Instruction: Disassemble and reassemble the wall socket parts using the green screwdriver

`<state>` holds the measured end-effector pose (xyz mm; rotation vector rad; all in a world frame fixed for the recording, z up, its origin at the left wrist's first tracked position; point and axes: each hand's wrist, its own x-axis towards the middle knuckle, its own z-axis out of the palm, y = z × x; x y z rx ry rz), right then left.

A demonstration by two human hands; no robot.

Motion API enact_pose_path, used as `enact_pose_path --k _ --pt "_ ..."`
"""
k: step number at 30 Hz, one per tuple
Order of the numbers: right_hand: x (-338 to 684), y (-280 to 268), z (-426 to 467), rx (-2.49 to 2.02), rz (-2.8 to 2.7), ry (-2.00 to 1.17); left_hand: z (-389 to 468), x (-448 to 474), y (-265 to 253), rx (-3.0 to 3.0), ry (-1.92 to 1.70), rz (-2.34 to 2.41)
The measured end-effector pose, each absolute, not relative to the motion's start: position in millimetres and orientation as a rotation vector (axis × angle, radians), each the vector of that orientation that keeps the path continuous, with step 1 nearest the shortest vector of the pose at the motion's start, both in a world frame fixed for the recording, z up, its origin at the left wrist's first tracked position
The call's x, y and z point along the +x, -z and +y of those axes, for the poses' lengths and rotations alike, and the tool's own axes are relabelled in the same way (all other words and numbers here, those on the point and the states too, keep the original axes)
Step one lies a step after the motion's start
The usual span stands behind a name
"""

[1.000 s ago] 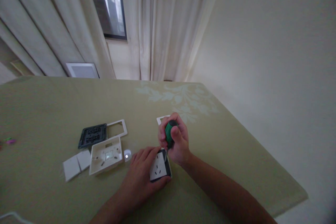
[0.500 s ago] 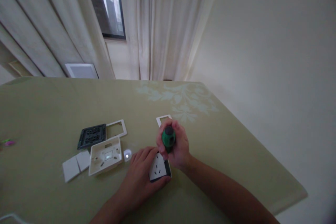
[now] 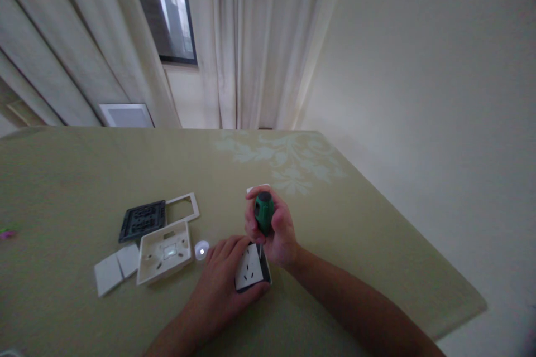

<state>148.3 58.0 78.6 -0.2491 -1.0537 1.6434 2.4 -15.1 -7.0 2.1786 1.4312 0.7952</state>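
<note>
Since half a second ago our right hand (image 3: 274, 231) has swung the green-handled screwdriver (image 3: 263, 215) more upright, so that its black end cap now points up toward us, and the scattered parts have slid a little lower and leftward in view as our head shifted. We grip the screwdriver's handle in a closed fist, fingers wrapped round it, with its thin shaft running down to the far right corner of the white square plastic wall socket with dark slots (image 3: 248, 274). Our left hand (image 3: 224, 284) lies flat and spread over the socket's left side, fingertips pressing it down onto the olive-green cloth-covered bench (image 3: 335, 217), thumb along its near edge. Just left of our left fingertips sits a small round white disc with a bright centre (image 3: 201, 249). Further left lies an open white plastic back box (image 3: 163, 252), hollow side up, and touching its left edge are two white square rocker plates (image 3: 116, 268) lying side by side. Beyond the box, away from us, rest a black square moulded grid frame (image 3: 142, 220) and a white rectangular surround frame (image 3: 181, 208), touching each other. Just past our right hand the corner of another white frame (image 3: 258, 187) peeks out, mostly hidden by our fingers.
</note>
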Motion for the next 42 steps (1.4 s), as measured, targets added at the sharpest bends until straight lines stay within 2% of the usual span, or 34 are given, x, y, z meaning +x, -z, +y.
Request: enact_pose_path --k 12,18,35,42 --pt "145.6 -70.2 56.0 -0.24 -1.042 -1.688 -15.5 3.0 2.1 2.174 -0.775 1.437" --pt "145.4 -70.1 57.0 -0.382 -1.01 -1.741 -15.6 3.0 -0.8 2.148 -0.771 1.442" --pt "149.1 -70.9 55.0 -0.222 -1.018 -1.633 -16.2 3.1 -5.3 2.151 -0.761 1.436" --pt "150.1 -70.5 52.7 -0.358 -1.067 -1.585 -16.0 2.5 -5.2 2.141 -0.763 1.43"
